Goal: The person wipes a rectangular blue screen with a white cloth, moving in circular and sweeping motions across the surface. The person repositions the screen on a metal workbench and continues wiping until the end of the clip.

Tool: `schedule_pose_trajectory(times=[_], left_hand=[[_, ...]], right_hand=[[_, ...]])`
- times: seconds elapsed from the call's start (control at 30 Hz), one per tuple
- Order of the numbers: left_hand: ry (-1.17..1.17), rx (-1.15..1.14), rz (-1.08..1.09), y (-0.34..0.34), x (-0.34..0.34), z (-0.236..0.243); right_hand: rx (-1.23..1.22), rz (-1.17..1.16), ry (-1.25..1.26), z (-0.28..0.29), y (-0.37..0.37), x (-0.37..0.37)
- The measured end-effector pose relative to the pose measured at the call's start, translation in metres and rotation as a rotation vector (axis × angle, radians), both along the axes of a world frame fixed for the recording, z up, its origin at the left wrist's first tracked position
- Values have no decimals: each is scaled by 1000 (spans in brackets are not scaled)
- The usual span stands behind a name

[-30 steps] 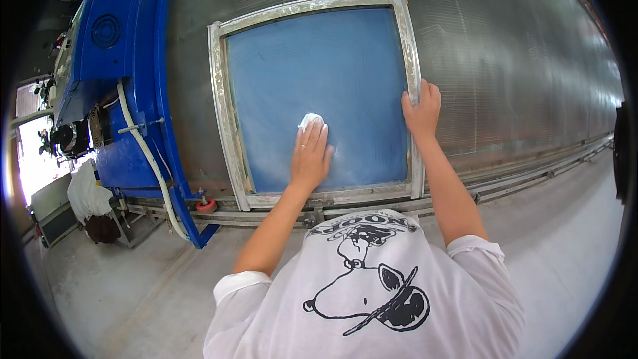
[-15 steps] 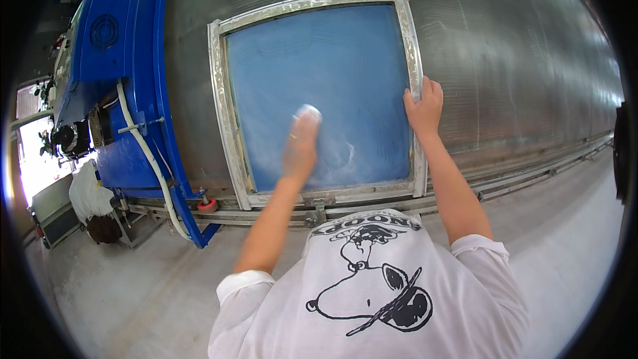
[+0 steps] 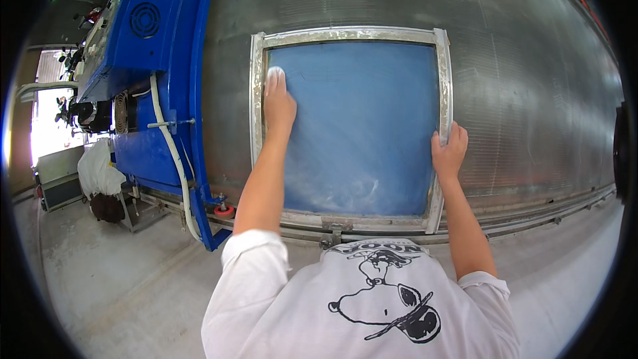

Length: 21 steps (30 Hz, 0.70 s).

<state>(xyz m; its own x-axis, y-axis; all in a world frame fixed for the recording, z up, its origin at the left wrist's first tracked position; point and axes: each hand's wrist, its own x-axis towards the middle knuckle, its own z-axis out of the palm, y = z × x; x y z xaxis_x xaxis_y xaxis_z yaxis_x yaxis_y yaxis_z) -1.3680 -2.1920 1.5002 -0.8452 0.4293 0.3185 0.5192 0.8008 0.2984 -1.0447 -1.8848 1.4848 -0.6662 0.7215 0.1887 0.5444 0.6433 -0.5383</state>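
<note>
A screen printing frame point(image 3: 345, 36), with worn pale metal bars, surrounds a blue mesh panel point(image 3: 359, 119). It lies on a grey metal table. My left hand point(image 3: 280, 108) is closed on a small white cloth point(image 3: 274, 71), pressed against the blue panel near its upper left corner. Most of the cloth is hidden under the fingers. On the right bar, below its middle, my right hand point(image 3: 450, 151) grips the frame, thumb on the inner side and fingers over the outer side. Cloudy whitish smears show on the lower part of the panel.
The ribbed grey table point(image 3: 525, 106) extends beyond the frame. At left stands a blue machine point(image 3: 149, 60) with a white hose point(image 3: 171, 146) and a red wheel point(image 3: 224, 212). Metal rails point(image 3: 525, 221) run along the table's near edge. White fabric point(image 3: 100, 169) hangs at far left.
My left hand has moved the cloth from the panel's lower middle to its upper left. My right hand keeps hold of the right bar. The whole view has shifted.
</note>
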Motion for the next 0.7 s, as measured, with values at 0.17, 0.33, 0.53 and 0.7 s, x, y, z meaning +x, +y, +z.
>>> schedule_pose_trajectory(times=[0.17, 0.33, 0.53, 0.7], left_hand=[[-44, -43, -380, 79, 17, -10], [118, -7, 72, 80, 18, -31], [-603, 95, 15, 131, 23, 4], [-88, -18, -742, 169, 52, -19]], right_hand=[[-14, -38, -11, 0, 8, 1], [-45, -3, 26, 11, 5, -5], [21, -44, 55, 8, 4, 0], [-25, -54, 41, 11, 5, -3]])
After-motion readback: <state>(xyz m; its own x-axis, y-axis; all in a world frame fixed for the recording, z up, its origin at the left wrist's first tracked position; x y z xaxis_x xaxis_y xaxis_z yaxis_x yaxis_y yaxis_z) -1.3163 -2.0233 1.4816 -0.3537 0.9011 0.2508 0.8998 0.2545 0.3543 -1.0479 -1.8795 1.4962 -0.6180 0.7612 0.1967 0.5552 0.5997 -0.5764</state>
